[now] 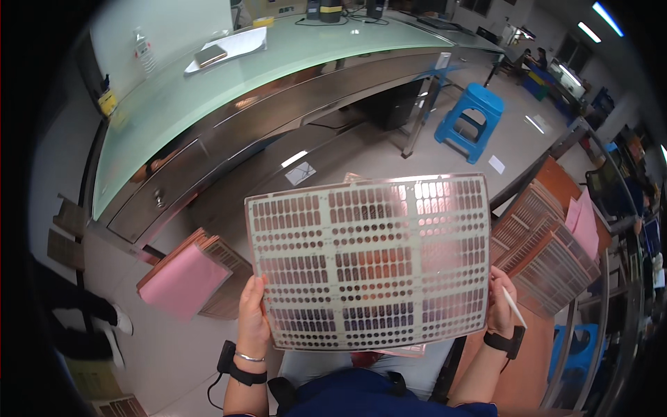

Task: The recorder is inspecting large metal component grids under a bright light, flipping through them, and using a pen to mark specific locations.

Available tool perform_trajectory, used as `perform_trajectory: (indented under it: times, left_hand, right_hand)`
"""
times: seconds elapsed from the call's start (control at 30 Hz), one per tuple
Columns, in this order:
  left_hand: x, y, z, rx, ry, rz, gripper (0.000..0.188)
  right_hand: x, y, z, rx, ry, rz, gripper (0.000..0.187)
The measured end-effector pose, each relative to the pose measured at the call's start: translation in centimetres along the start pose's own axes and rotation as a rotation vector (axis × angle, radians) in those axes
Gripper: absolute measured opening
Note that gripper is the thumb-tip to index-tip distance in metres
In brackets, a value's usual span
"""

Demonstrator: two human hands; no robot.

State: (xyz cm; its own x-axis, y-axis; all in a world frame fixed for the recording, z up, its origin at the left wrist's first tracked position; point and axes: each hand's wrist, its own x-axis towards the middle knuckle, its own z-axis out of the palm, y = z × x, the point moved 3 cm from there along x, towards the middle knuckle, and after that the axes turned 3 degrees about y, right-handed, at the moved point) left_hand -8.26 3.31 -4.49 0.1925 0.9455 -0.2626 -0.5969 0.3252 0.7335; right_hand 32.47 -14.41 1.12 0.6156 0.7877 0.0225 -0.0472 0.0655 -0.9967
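In front of me a large flat circuit board panel [375, 278] is held up, tilted, its pale green face covered with rows of copper-coloured bars and dots. My left hand [254, 316] grips its left edge, thumb on the front. At the right edge my right hand [499, 309] is closed on the panel, and a slim white pen-like stick [513, 307] juts out from between its fingers. Another copper-edged panel [406, 351] peeks out below, over my lap; most of it is hidden. Each wrist wears a black strap.
A glass-topped metal desk [292, 76] stands ahead, with papers [240, 50] and a bottle [143, 52]. Panel stacks lean at left [228, 267] and right [552, 278], with pink sheets [184, 281]. A blue stool [479, 104] stands beyond. Someone's white shoe [123, 318] shows at left.
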Motion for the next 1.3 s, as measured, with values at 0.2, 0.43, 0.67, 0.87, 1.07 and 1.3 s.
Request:
perform_trajectory:
  times: [0.2, 0.43, 0.67, 0.87, 1.07, 1.3]
  left_hand:
    - [0.4, 0.5, -0.1, 0.007, -0.017, 0.074, 0.022]
    - [0.6, 2.8, 2.6, 0.030, -0.117, 0.397, 0.017]
    - [0.3, 3.4, 3.2, 0.162, -0.125, 0.378, 0.013]
    - [1.1, 1.4, 2.8, 0.182, -0.049, 0.185, 0.016]
    - [1.5, 1.4, 2.6, 0.181, 0.020, 0.150, 0.015]
    - [-0.4, 2.1, 0.5, 0.444, 0.149, 0.137, 0.016]
  right_hand:
    - [-0.2, -0.8, 0.9, 0.007, -0.060, -0.049, 0.028]
    - [0.7, -1.4, -0.1, 0.031, 0.124, -0.319, 0.013]
    - [-0.2, -0.9, -0.8, 0.165, 0.185, -0.276, 0.016]
    - [-1.1, -0.6, -1.0, 0.096, 0.110, -0.057, 0.027]
    - [-0.4, -0.5, -0.8, 0.027, 0.085, -0.052, 0.026]
    - [-1.0, 3.6, -1.7, -0.074, 0.063, -0.032, 0.034]
